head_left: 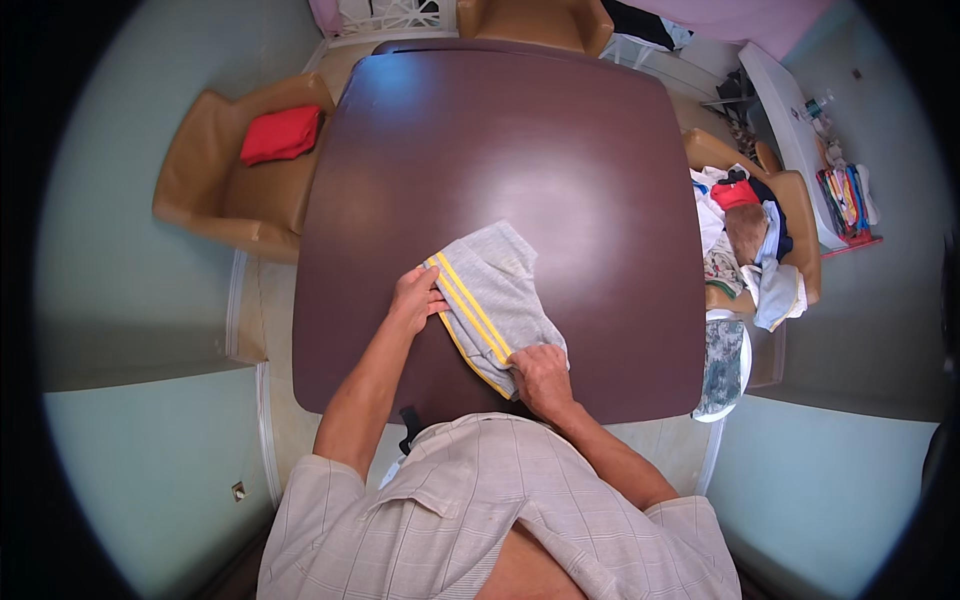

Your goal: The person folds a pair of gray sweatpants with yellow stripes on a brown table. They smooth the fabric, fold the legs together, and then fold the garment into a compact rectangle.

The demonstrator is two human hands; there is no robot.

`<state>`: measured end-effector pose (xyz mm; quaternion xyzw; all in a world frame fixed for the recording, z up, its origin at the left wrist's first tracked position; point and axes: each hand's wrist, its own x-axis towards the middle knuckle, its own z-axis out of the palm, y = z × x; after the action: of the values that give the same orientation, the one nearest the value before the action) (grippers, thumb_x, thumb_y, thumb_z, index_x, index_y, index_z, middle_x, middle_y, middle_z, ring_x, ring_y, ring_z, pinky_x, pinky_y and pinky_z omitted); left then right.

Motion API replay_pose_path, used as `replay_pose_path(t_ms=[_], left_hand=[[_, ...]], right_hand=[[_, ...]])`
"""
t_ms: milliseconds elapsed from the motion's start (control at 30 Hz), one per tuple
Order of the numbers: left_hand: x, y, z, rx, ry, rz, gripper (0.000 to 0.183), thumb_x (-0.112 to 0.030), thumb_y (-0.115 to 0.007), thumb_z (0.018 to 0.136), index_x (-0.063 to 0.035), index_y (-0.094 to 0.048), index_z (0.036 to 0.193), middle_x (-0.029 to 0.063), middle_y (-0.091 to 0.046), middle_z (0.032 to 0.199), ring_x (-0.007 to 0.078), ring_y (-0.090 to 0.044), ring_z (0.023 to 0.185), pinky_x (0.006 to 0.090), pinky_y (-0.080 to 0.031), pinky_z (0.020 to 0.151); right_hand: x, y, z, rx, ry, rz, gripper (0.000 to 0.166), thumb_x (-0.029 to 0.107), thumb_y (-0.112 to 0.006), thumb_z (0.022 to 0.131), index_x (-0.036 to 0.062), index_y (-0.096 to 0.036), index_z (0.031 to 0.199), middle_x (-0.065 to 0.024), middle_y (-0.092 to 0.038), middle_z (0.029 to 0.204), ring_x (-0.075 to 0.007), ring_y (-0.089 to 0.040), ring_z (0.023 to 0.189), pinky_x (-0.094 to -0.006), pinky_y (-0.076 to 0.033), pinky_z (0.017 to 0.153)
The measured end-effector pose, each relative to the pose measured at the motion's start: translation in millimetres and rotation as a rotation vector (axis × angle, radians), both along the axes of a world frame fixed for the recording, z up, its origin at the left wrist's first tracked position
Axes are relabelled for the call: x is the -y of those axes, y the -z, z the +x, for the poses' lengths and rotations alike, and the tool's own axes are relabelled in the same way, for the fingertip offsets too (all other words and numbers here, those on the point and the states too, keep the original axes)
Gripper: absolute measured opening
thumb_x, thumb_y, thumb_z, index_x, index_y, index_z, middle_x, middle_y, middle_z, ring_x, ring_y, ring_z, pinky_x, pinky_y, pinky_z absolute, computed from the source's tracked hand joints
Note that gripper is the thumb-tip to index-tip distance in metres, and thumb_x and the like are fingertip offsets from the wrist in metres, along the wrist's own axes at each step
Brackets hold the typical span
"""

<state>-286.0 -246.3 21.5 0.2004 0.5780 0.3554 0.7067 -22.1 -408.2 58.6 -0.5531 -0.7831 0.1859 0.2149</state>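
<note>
A grey cloth garment (501, 274) with yellow stripes along one side lies at a slant on the dark brown table (420, 172), near the edge closest to me. It looks folded lengthwise; its full shape is hidden in the folds. My left hand (418, 298) pinches its striped upper-left edge, thumb on top and some fingers beneath. The lower right end is gripped by my right hand (541, 376), whose knuckles face up and whose fingertips are hidden in the fabric.
A tan armchair (217, 187) at the left holds a folded red cloth (281, 135). Heaped clothes (746, 217) fill another armchair (802, 225) at the right, beside a stool with a camouflage-patterned cloth (721, 367). A third armchair (536, 22) stands beyond the table's far edge.
</note>
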Motion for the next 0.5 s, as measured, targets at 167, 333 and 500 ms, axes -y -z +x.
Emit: replay_pose_path(t_ms=[167, 333, 500], left_hand=[[11, 25, -9, 0.096, -0.091, 0.111, 0.030, -0.027, -0.061, 0.109, -0.0011, -0.060, 0.125, 0.0126, -0.070, 0.119, 0.0242, -0.074, 0.099, 0.0453, -0.066, 0.082], [10, 11, 5, 0.080, -0.166, 0.100, 0.028, -0.027, -0.062, 0.108, -0.0017, -0.062, 0.119, 0.0098, -0.072, 0.113, 0.0191, -0.074, 0.091, 0.0389, -0.064, 0.075], [-1, 20, 14, -0.149, -0.131, 0.086, 0.021, -0.018, -0.065, 0.103, 0.0006, -0.064, 0.114, 0.0076, -0.073, 0.100, 0.0134, -0.070, 0.072, 0.0290, -0.058, 0.055]], right_hand=[[-2, -29, 6, -0.134, -0.088, 0.055, 0.016, 0.005, -0.075, 0.086, 0.0100, -0.073, 0.100, -0.0075, -0.069, 0.092, -0.0308, -0.065, 0.093, -0.0469, -0.045, 0.091], [-3, -30, 13, -0.209, -0.212, -0.050, 0.016, 0.005, -0.077, 0.084, 0.0099, -0.075, 0.100, -0.0074, -0.072, 0.097, -0.0310, -0.067, 0.096, -0.0465, -0.047, 0.089], [1, -17, 7, -0.149, -0.279, -0.157, 0.018, 0.010, -0.081, 0.084, 0.0103, -0.077, 0.101, -0.0073, -0.073, 0.096, -0.0305, -0.067, 0.094, -0.0448, -0.047, 0.088]])
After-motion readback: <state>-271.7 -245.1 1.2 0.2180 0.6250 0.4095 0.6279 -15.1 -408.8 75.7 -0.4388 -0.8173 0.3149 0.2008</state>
